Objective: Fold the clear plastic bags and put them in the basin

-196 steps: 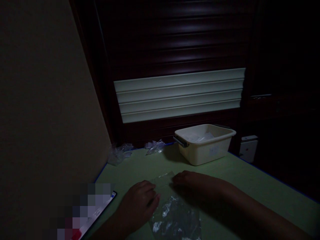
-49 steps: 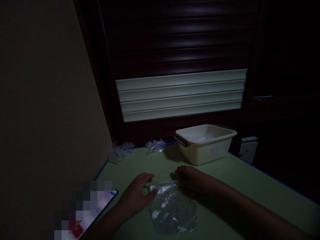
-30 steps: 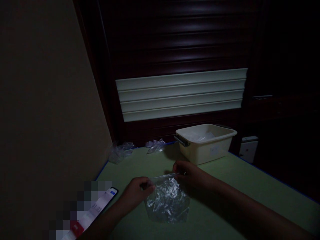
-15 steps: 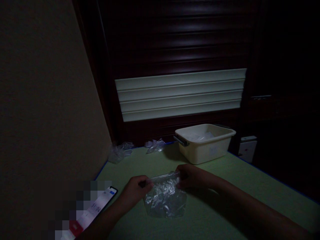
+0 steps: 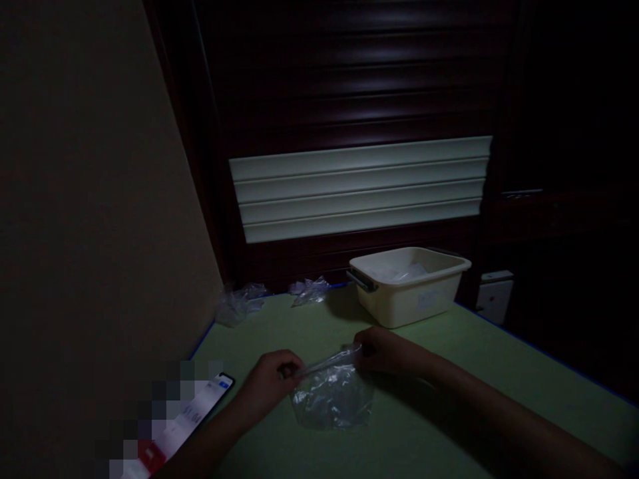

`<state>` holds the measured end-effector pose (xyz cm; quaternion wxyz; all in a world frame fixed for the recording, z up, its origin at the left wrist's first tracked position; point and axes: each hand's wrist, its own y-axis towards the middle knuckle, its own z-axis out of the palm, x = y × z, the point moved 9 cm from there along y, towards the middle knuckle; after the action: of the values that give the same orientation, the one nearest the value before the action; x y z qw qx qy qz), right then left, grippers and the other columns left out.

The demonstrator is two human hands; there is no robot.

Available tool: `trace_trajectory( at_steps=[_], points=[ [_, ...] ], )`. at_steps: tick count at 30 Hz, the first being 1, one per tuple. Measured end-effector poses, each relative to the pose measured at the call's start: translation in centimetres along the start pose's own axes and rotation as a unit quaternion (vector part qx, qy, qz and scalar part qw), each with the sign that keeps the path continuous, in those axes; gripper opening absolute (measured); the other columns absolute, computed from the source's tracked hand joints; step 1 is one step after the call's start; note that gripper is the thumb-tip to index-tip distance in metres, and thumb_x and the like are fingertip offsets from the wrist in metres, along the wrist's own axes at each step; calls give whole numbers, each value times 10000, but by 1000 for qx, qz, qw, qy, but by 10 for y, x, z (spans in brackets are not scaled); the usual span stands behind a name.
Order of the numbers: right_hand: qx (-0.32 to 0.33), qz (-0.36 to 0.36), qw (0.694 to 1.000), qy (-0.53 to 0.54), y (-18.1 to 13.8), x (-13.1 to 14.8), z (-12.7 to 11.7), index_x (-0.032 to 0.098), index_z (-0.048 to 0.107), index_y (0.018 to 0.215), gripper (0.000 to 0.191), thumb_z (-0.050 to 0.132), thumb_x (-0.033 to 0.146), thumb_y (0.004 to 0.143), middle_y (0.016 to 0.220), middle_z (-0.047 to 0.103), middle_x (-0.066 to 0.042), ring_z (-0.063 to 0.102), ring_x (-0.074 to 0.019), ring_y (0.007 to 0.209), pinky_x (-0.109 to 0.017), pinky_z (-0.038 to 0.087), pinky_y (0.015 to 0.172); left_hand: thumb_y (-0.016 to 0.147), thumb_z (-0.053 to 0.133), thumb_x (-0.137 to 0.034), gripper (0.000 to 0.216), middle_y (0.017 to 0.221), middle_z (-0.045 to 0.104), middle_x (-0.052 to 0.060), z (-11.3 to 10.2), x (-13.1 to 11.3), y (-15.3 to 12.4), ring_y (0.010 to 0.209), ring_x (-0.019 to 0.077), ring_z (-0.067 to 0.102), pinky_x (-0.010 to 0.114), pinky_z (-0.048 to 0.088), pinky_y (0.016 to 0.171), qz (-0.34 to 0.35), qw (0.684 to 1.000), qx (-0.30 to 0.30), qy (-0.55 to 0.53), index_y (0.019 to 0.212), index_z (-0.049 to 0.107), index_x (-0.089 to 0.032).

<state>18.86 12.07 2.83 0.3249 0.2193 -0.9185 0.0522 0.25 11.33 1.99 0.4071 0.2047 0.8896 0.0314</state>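
Observation:
A clear plastic bag [image 5: 333, 399] hangs between my two hands, low over the green tabletop. My left hand [image 5: 277, 376] pinches its top left corner between thumb and fingers. At the top right corner, my right hand [image 5: 377, 349] is closed on the same edge. The bag's upper edge slants up from left to right, and its crinkled body catches the light. Whether anything lies inside the bag I cannot tell.
A cream tub [image 5: 409, 303] with dark handles, holding clear plastic, stands at the back right of the green table [image 5: 279, 322]. Crumpled clear bags [image 5: 239, 305] and another plastic bundle [image 5: 310, 291] lie along the back edge. A lit phone [image 5: 192, 416] is beside my left forearm.
The bag's top edge has tilted, its left corner now lower than its right. Its body looks flatter and less crinkled. Both hands keep hold of it and have shifted only slightly.

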Motion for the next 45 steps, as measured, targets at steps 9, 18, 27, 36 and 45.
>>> trace_trajectory(
  at_steps=[9,18,27,36,45],
  points=[
    [-26,-60,997,-43,-1,4,0,126,672,721,127,553,93,693,672,658,-34,565,-159,624,-231,358,542,662,528,-72,175,680,573,-1,4,-17,-3,621,133,521,206,363,563,65,997,15,47,672,681,-156],
    [-91,-125,986,-65,-12,35,-21,125,635,1105,419,442,9,751,1133,633,-149,601,-244,995,-337,442,850,671,510,-11,207,699,570,-1,5,-19,-6,656,144,538,217,367,593,94,993,13,74,699,658,-154],
    [80,-213,971,-73,-40,81,14,133,530,1296,564,643,332,781,1336,525,-168,499,-297,1210,-383,374,1022,707,506,-56,174,713,562,6,5,-19,-7,658,148,541,219,362,582,97,992,9,86,705,650,-155],
    [168,-177,966,-86,-49,67,35,117,302,1437,906,704,461,701,1500,206,-213,242,-350,1358,-442,254,1095,758,511,-85,167,721,569,11,3,-22,-8,662,152,559,221,381,593,91,990,3,109,733,659,-158],
    [238,-137,953,-131,-50,55,50,98,142,1463,1079,682,586,667,1515,57,-214,82,-346,1388,-483,137,1122,749,501,-67,165,745,591,19,-10,-17,-5,664,164,580,240,420,608,76,985,-38,149,749,639,-157]
  ],
)
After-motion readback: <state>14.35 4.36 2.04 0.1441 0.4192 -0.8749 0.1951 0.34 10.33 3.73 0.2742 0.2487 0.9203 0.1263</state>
